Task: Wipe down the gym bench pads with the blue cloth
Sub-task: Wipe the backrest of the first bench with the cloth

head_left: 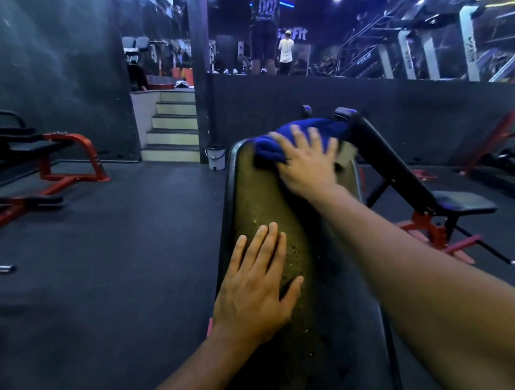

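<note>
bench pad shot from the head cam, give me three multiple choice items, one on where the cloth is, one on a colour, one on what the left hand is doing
1. Where on the bench pad does the blue cloth lie?
A. at the far end
B. at the near end
C. on the floor beside it

2. What colour is the frame of the machine at the left?
A. yellow
B. red
C. white

3. How is the left hand?
A. gripping the cloth
B. clenched in a fist
C. flat on the pad, fingers straight

Answers:
1 A, the right hand presses the cloth at the pad's far rounded end.
2 B, its floor bars and curved leg are red.
3 C, its palm lies on the worn pad surface, holding nothing.
</note>
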A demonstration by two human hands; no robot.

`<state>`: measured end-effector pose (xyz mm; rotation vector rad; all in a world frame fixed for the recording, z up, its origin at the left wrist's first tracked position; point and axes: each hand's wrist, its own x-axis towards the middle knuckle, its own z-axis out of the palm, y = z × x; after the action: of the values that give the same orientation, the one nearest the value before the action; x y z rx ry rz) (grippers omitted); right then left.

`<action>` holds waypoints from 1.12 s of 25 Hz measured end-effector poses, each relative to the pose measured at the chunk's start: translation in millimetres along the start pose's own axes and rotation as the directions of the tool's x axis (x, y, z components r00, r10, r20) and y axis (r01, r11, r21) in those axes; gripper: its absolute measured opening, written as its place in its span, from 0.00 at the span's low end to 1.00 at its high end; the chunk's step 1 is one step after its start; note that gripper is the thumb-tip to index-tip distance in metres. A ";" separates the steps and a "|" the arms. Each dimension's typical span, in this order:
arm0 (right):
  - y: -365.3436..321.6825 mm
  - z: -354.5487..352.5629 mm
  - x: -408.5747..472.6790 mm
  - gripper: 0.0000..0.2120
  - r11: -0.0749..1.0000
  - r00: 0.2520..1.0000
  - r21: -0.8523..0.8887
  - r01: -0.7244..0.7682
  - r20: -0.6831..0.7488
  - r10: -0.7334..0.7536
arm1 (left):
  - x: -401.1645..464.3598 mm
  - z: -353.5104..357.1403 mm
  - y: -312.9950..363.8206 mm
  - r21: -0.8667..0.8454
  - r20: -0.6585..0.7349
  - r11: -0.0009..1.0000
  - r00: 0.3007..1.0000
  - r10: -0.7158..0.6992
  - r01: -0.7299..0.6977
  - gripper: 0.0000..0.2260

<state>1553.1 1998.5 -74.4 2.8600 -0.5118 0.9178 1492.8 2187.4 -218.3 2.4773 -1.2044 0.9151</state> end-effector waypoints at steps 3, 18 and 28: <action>-54.6 3.1 -5.9 0.27 0.964 0.962 0.006 0.266 0.052 -0.266 | -0.1 -1.1 -0.8 -0.028 -0.003 1.000 1.000 -0.005 0.005 0.30; 83.9 -29.5 -44.3 0.29 0.981 0.991 0.191 0.009 0.128 -0.034 | -0.2 -19.0 -1.1 -0.091 0.029 0.996 1.000 0.009 -0.006 0.29; 74.3 -16.6 -149.0 0.35 0.994 0.976 0.100 0.047 0.208 -0.067 | -58.5 -9.7 15.6 -0.007 0.099 0.999 0.994 -0.042 0.043 0.33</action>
<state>1404.9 1974.6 -148.3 3.0593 -0.4118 0.6496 1449.4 2218.5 -248.4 2.5576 -1.1784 0.7821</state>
